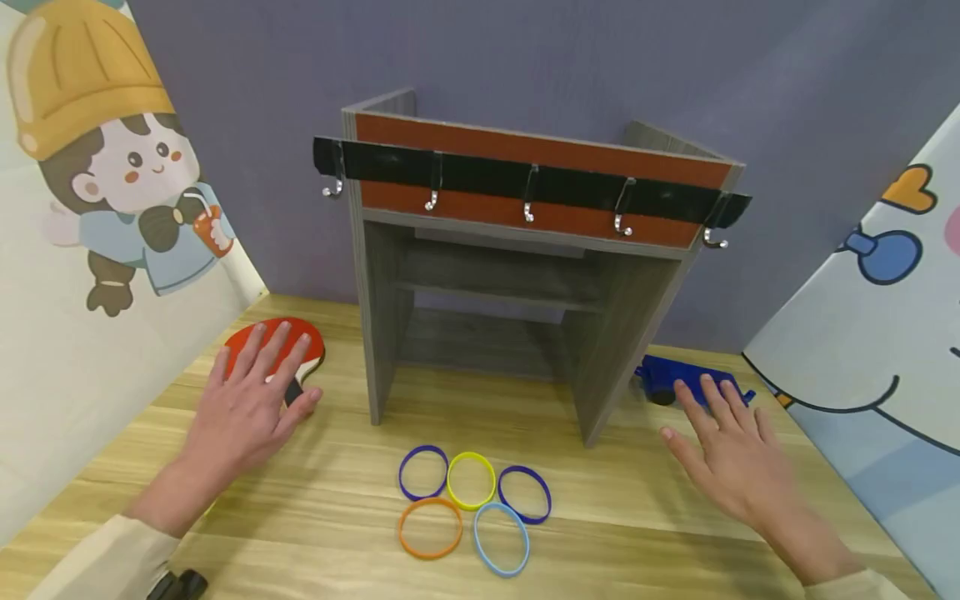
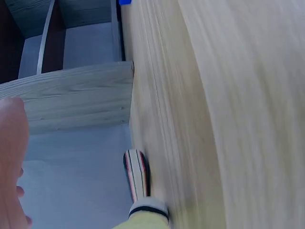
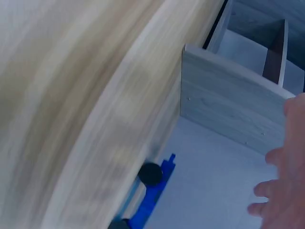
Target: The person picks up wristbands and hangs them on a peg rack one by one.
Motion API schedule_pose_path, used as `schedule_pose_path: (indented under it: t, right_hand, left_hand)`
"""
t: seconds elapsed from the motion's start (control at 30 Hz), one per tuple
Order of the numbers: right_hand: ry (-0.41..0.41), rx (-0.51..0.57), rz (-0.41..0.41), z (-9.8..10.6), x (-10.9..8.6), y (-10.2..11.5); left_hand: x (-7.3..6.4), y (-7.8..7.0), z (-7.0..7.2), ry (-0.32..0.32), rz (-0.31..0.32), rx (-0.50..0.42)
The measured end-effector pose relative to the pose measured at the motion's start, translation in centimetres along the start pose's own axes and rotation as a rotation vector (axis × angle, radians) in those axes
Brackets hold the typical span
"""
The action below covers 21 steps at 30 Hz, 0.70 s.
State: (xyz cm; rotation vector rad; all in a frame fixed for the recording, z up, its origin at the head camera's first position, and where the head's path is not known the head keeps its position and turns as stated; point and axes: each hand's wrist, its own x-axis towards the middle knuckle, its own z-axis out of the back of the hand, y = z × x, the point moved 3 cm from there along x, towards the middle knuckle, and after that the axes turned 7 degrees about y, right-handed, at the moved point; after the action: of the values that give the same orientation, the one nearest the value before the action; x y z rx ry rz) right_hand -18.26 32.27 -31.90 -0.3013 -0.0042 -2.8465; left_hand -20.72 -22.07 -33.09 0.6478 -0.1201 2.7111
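Observation:
My left hand (image 1: 243,408) spreads its fingers over a red table tennis paddle (image 1: 309,332), hiding part of it; in the left wrist view the paddle (image 2: 136,171) appears edge-on, apart from the fingers. On the other side, my right hand (image 1: 738,467) has its fingers extended near a blue toy vehicle (image 1: 663,371) with black wheels, and holds nothing. Between the hands lie several thin rings: a yellow ring (image 1: 471,510), an orange ring (image 1: 431,557), a light blue ring (image 1: 502,572) and two dark blue ones, the left ring (image 1: 401,473) and the right ring (image 1: 550,498).
Behind the rings stands a grey wooden shelf unit (image 1: 375,333) with an orange-brown front panel (image 1: 540,142). Across it runs a black strip (image 1: 480,173) bearing several metal hooks (image 1: 528,212). Printed cartoon panels flank the wooden table (image 1: 330,517). A black object (image 1: 183,585) shows by the left sleeve.

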Motion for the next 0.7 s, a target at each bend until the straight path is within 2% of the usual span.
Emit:
schedule_pose_path:
  t: [0.17, 0.23, 0.27, 0.37, 0.5, 0.6, 0.7]
  right_hand:
    - [-0.217, 0.006, 0.116, 0.0, 0.3, 1.9]
    - [-0.261, 0.036, 0.168, -0.3, 0.5, 2.9]
    - [-0.257, 0.06, 0.193, -0.6, 0.6, 3.6]
    - [-0.206, 0.149, 0.284, -1.8, 1.1, 5.7]
    - [-0.132, 0.258, 0.403, -3.4, 2.3, 8.6]
    - [-0.032, 0.35, 0.429, -4.3, 3.3, 10.4]
    - [0.098, 0.467, 0.404, -5.0, 4.2, 11.6]
  left_hand:
    - [0.3, -0.4, -0.3, -0.133, -0.123, -0.203]
    - [0.5, -0.7, -0.5, -0.183, -0.16, -0.287]
    - [0.7, -0.8, -0.6, -0.205, -0.168, -0.334]
    - [1.3, -1.1, -0.8, -0.248, -0.145, -0.476]
    - [2.5, -1.8, -1.1, -0.252, -0.034, -0.703]
    - [3.3, -2.3, -1.4, -0.258, 0.06, -0.856]
    - [3.9, -2.9, -1.7, -0.291, 0.101, -0.993]
